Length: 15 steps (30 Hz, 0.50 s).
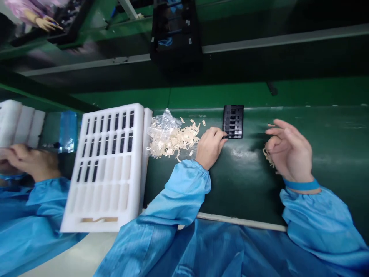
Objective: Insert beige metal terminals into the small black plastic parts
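The left hand [211,147], fingers curled, touches the black block [234,121] ahead-right, seemingly steadying it; whether it grips is unclear. The right hand [292,154], half closed, cups tan pieces [268,157], likely against dropping. Left of the left hand: their pile [184,139].

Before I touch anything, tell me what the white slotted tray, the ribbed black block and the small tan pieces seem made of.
White slotted tray: probably matte plastic foam; thick, rounded edges. Ribbed black block: likely plastic, perhaps metal; glossy highlights. Small tan pieces: flat and matte, perhaps card or plastic; too small to tell.
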Available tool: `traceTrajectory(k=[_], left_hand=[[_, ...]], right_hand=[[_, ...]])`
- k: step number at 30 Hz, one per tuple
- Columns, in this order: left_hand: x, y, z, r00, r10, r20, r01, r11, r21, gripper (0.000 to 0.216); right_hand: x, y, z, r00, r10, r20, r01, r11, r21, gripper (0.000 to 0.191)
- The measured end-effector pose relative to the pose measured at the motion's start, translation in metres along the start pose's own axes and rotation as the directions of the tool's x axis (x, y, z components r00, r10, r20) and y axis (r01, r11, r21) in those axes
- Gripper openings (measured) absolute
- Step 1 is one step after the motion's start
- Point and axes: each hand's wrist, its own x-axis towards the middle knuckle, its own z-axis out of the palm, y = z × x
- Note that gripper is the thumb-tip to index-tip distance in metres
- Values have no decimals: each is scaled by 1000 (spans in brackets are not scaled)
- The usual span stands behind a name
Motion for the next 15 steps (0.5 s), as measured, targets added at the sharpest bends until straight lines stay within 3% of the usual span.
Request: traceTrajectory(k=[4, 8, 10, 12, 15], left_hand=[[0, 2, -4, 1000, 7, 20, -7, 1000, -11, 23], [-7, 6, -10, 999, -37, -4, 35, 978, -203, 16], [-12, 8, -13, 996, -88, 26, 92, 917, -389, 10], [-16, 11, -15, 988, -112, 105, 150, 840, -521, 5], [-18, 14, -19, 975, -53, 217, 159, 847, -508, 9]], right_hand=[[11, -22, -20, 980, -27, -195, 15, 998, -63, 14], [11, -32, -31, 974, -139, -181, 64, 928, -368, 8], [9, -32, -36, 987, -138, -81, 64, 804, -591, 10], [7, -30, -40, 992, -99, 80, 123, 595, -794, 13], [3, -24, -43, 938, -90, 335, 346, 292, -892, 14]])
